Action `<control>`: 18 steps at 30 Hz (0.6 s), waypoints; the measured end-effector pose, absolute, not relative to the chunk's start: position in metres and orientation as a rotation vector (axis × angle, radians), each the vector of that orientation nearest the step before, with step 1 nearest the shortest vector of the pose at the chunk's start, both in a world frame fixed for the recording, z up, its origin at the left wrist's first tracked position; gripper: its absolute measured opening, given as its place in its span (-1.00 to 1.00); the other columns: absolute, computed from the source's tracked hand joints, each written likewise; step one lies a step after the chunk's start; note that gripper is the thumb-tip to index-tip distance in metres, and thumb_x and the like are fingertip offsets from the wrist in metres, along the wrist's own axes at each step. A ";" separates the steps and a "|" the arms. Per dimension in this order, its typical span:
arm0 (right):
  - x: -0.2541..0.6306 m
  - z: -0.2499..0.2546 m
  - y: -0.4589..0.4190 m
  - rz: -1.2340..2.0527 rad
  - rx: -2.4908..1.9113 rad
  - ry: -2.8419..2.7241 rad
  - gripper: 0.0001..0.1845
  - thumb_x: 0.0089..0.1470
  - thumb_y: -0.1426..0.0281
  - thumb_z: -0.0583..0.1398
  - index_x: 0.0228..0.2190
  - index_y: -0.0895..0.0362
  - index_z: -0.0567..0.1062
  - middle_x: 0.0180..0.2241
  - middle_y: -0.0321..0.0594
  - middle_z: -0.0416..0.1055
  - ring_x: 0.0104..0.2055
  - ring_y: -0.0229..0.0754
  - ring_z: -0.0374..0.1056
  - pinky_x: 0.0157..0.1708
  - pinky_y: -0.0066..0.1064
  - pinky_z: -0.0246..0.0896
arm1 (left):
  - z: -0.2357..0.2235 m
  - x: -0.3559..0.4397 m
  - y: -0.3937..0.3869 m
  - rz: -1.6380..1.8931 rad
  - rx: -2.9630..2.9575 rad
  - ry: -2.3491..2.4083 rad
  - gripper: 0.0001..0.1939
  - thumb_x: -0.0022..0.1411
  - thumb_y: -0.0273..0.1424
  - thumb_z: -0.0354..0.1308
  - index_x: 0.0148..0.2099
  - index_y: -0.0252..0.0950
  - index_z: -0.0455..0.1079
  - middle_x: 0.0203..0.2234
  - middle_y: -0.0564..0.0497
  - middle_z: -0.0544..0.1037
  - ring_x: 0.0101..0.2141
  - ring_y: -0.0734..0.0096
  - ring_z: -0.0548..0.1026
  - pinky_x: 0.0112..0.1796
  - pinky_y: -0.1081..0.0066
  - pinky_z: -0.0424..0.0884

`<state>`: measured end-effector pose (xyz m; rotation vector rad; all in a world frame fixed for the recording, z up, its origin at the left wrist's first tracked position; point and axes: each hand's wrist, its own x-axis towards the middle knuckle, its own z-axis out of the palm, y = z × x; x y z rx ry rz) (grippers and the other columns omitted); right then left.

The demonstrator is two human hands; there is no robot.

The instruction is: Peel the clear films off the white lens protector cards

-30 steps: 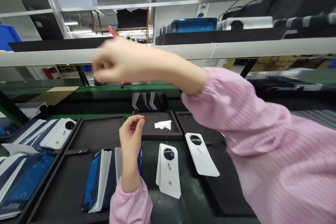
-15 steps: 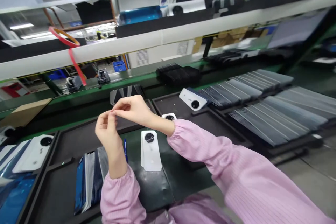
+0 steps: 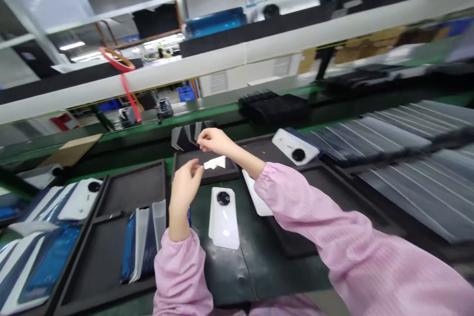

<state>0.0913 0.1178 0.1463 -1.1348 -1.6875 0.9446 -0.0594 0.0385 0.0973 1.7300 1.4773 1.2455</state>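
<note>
My right hand (image 3: 217,141) is raised over a small black tray (image 3: 222,176), its fingertips pinched together. A tiny reddish spot shows at those fingertips, too small to name. Lower and to the left, my left hand (image 3: 186,182) is apart from the right, with thumb and forefinger slightly separated and nothing visible between them. White paper-like pieces (image 3: 215,162) lie in the small tray, below my right hand. On the dark green bench in front of me lie white phone back covers (image 3: 226,224) with a round black camera area, two overlapping. Another white cover (image 3: 255,195) is partly hidden by my right sleeve.
A black tray (image 3: 83,276) on the left holds a row of blue and white panels (image 3: 142,242). More white covers (image 3: 79,200) lie at far left. Rows of grey panels (image 3: 414,197) fill the right side. A red tape roll (image 3: 117,60) hangs from the shelf rail.
My hands were together at the fingertips and are now apart, the right one higher. The white pieces in the small tray have come into sight. The whole view has shifted leftward.
</note>
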 end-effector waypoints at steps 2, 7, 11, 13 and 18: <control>0.071 0.161 0.128 0.912 -1.065 -1.714 -0.81 0.09 0.60 0.20 -0.53 0.17 0.43 -0.58 -0.27 0.48 -0.57 -0.35 0.39 -0.50 -0.56 0.30 | 0.098 -0.059 0.038 1.249 1.738 1.523 -0.79 0.08 -0.34 0.34 -0.19 -0.25 0.60 -0.32 -0.15 0.68 -0.31 0.13 0.62 -0.17 0.23 0.47; 0.012 0.216 0.152 0.761 -0.929 -1.759 -0.86 0.15 0.47 0.21 -0.47 0.16 0.44 -0.45 -0.22 0.51 -0.39 -0.26 0.43 -0.30 -0.44 0.36 | 0.102 -0.061 0.034 1.194 1.742 1.579 -0.77 0.14 -0.30 0.30 -0.14 -0.24 0.59 -0.28 -0.15 0.69 -0.30 0.15 0.63 -0.23 0.27 0.47; -0.010 0.266 0.172 0.254 -0.936 -1.769 -0.87 0.19 0.44 0.19 -0.41 0.17 0.48 -0.18 -0.08 0.50 -0.04 -0.06 0.37 0.01 -0.22 0.24 | 0.107 -0.064 0.029 1.145 1.750 1.604 -0.72 0.24 -0.35 0.17 -0.02 -0.27 0.54 -0.22 -0.14 0.68 -0.23 0.17 0.62 -0.17 0.27 0.45; -0.014 0.285 0.179 -0.101 -1.028 -1.765 -0.86 0.23 0.48 0.14 -0.33 0.20 0.51 -0.08 0.02 0.47 0.06 0.06 0.30 0.06 -0.11 0.18 | 0.109 -0.064 0.028 1.109 1.754 1.595 -0.68 0.27 -0.34 0.13 0.03 -0.30 0.51 -0.18 -0.14 0.67 -0.19 0.18 0.61 -0.15 0.28 0.44; -0.019 0.308 0.192 -0.416 -1.162 -1.830 -0.78 0.21 0.61 0.08 -0.18 0.29 0.50 -0.02 0.12 0.44 0.07 0.13 0.30 0.03 -0.07 0.21 | 0.111 -0.060 0.026 1.032 1.760 1.576 -0.61 0.30 -0.30 0.09 0.09 -0.36 0.47 -0.11 -0.17 0.64 -0.13 0.19 0.59 -0.10 0.29 0.43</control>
